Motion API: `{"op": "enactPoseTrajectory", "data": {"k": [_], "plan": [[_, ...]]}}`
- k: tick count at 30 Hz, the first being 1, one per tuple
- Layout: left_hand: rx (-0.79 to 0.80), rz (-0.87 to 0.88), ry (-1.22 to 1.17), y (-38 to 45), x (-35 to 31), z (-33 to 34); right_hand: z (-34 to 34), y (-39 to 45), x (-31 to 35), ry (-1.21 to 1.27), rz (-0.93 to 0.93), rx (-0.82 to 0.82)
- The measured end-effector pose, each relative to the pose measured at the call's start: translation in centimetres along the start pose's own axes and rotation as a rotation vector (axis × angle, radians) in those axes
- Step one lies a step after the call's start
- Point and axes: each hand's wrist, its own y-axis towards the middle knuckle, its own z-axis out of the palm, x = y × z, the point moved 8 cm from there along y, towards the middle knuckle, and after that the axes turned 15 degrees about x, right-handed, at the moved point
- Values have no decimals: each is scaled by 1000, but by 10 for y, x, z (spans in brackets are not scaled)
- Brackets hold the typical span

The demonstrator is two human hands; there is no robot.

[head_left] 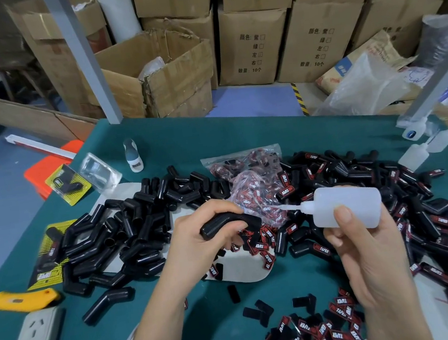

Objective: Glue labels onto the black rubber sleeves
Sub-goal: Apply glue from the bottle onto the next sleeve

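Bottom right of the frame: loose red-and-black labels scattered on the green table. Just above, right hand wrapped round a translucent glue bottle, nozzle aimed left. Centre: left hand clasping one bent black rubber sleeve, no label visible on it. Nozzle tip near but apart from the sleeve. Likely the gluing step, adhesive about to go on. Next move, probably: tip brought to the sleeve's flat face, a gentle squeeze, then a label picked and pressed. Beyond, left of centre: heap of bare sleeves; right: heap of labelled sleeves; between them, a bag of labels. Far back: cardboard boxes.
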Motion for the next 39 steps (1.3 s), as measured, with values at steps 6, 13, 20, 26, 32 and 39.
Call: {"op": "enactPoseTrajectory", "data": {"k": [6,13,20,26,32,39], "plan": [[-74,27,-70,-2,-1,-4,-1,-1,0,7,7,9],[-39,-13,-227,4,4,1,3,-1,5,-36,-8,8],[82,5,-177,8,5,10,1,-1,7,-142,-5,-44],[163,20,-108,4,-2,11,5,-5,14,-178,-25,-22],[177,24,-153,-8,-2,15,5,-19,15,-148,-54,-19],[118,41,-165,-5,-12,13,10,-18,33,-196,-104,-1]]}}
